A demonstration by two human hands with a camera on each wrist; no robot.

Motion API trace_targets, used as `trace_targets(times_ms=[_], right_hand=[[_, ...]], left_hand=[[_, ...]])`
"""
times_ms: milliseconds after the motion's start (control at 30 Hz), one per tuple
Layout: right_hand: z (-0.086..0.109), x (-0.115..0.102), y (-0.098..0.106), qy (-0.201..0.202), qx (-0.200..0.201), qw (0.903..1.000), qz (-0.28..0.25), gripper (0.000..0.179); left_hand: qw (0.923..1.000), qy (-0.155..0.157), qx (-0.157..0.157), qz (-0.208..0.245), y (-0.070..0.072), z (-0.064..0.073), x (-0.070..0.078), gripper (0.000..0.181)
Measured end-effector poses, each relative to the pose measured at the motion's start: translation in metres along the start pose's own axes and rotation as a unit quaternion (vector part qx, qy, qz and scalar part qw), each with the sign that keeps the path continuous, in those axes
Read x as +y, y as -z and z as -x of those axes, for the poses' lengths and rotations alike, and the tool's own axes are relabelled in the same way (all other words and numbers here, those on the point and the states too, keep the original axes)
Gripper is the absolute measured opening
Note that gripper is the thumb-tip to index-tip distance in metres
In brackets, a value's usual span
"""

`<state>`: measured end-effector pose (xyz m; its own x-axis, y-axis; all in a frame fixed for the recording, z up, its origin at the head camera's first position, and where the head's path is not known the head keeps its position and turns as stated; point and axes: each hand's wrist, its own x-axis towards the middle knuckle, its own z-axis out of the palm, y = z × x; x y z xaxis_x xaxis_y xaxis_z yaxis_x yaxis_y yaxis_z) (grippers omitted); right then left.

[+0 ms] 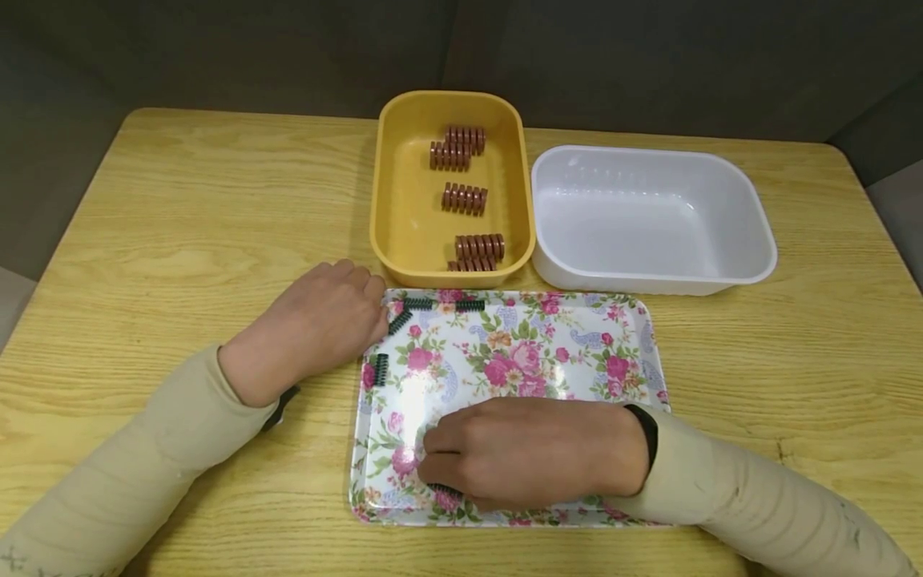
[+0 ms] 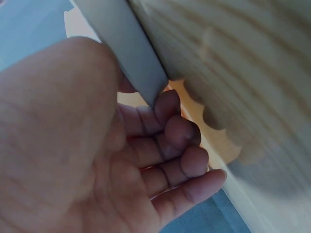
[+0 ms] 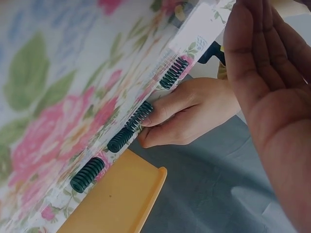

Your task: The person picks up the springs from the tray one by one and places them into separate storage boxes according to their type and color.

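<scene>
My left hand (image 1: 310,324) grips the flowered tray (image 1: 577,320) at its far left corner; in the left wrist view the fingers (image 2: 182,131) curl beneath the white edge. Low over the tray's near left part is my right hand (image 1: 530,453), palm down. A dark green coil spring (image 1: 445,487) shows at its fingertips, partly covered; I cannot tell whether they pinch it. Several more green springs lie along the tray's left and far rims: one spring (image 1: 380,369) at the left, another spring (image 1: 400,322) beside my left hand, and a third spring (image 1: 470,305) farther right.
Behind the tray stands a yellow bin (image 1: 404,200) with several reddish-brown coil springs (image 1: 465,199) inside. To its right is a white bin (image 1: 649,276). All of it stands on a wood-grain table (image 1: 216,208) with a dark panel (image 1: 288,56) behind.
</scene>
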<state>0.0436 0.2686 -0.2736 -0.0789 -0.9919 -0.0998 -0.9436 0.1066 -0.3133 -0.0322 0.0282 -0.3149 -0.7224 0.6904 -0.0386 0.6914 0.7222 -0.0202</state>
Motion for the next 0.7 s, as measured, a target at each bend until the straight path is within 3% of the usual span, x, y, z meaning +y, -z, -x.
trace_targets(times_ms=[700], right_hand=[[0.0018, 0.0027, 0.0055, -0.010, 0.017, 0.9994, -0.027, 0.013]], left_hand=[[0.9998, -0.004, 0.019, -0.002, -0.0017, 0.0007, 0.0002, 0.028]])
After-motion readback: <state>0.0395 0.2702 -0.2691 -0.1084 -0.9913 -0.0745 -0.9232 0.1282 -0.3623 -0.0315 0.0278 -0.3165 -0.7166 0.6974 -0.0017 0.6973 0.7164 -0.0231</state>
